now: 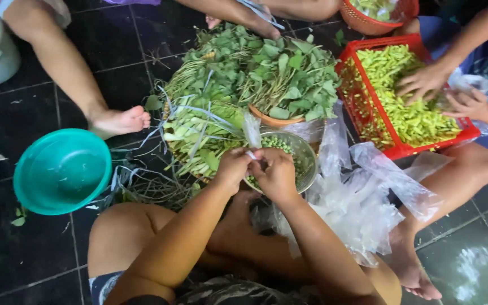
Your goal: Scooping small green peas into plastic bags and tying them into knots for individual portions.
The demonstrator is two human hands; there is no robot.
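A: What is held by the 2 hands?

B: A small clear bag (251,131) is pinched at its neck by the left hand (232,168) and right hand (277,174), above a metal bowl (306,151) of peas.

A: Its contents?

B: Hidden by the fingers; nothing can be made out.

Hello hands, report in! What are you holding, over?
Left hand and right hand together, pinching a clear plastic bag above the metal bowl of peas. Loose bags alongside. Nothing in the way.
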